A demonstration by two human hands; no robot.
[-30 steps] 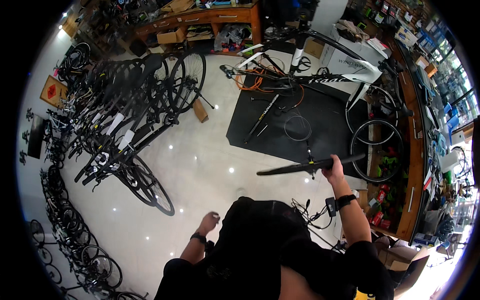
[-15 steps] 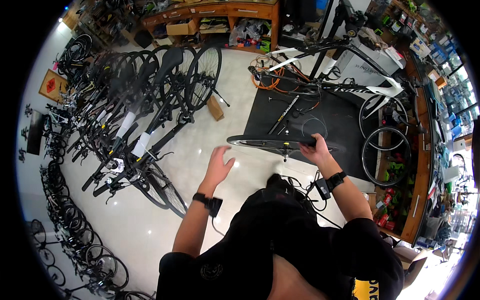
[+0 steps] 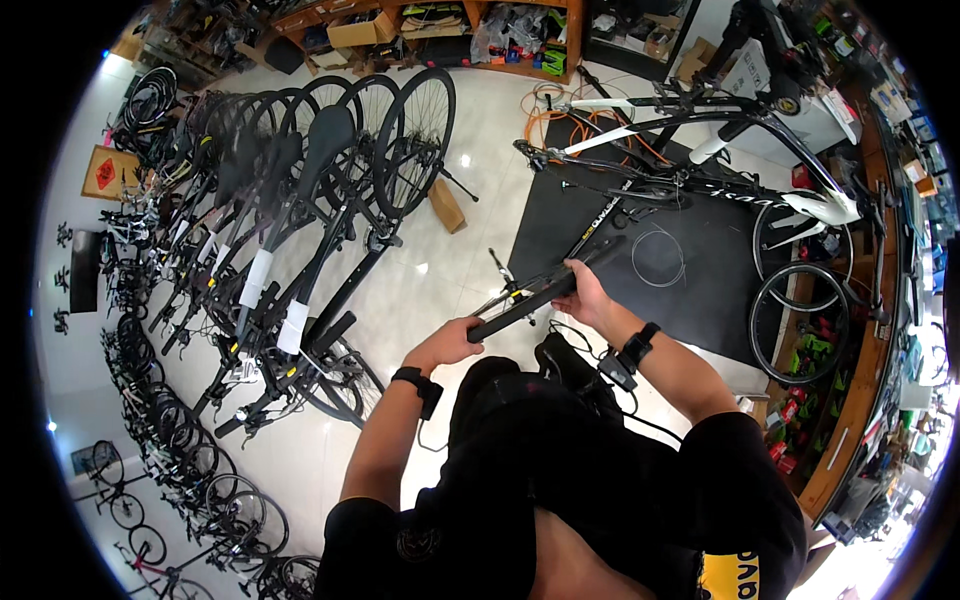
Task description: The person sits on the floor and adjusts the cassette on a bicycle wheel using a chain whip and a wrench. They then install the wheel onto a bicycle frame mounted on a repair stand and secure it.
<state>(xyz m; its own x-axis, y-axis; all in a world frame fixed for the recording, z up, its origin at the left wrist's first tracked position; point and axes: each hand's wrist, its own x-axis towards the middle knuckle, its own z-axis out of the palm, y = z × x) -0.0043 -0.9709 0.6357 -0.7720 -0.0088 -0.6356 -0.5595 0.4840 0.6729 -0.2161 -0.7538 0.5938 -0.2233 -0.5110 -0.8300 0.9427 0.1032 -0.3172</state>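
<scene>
A bicycle wheel point(image 3: 530, 306) with a black tyre is held upright in front of me, seen nearly edge-on and slanting from lower left to upper right. My left hand point(image 3: 449, 343) is closed around its near left end. Farther along the tyre, my right hand point(image 3: 586, 294) grips it with the thumb on top. The hub and axle stick out on the side away from me. Beyond the wheel, a black and white bicycle frame point(image 3: 690, 185) hangs over a dark mat point(image 3: 720, 290).
Bicycles point(image 3: 320, 190) stand in a tight row on the left, with a small cardboard box point(image 3: 447, 206) beside them. Two wheels point(image 3: 798, 322) lean against the wooden workbench point(image 3: 850, 420) on the right. A thin cable loop point(image 3: 658, 257) and orange hoses point(image 3: 545, 115) lie ahead.
My left hand, apart from the wheel before, now grips its tyre. The wheel has turned from level to slanting and come nearer; my right hand has moved left with it.
</scene>
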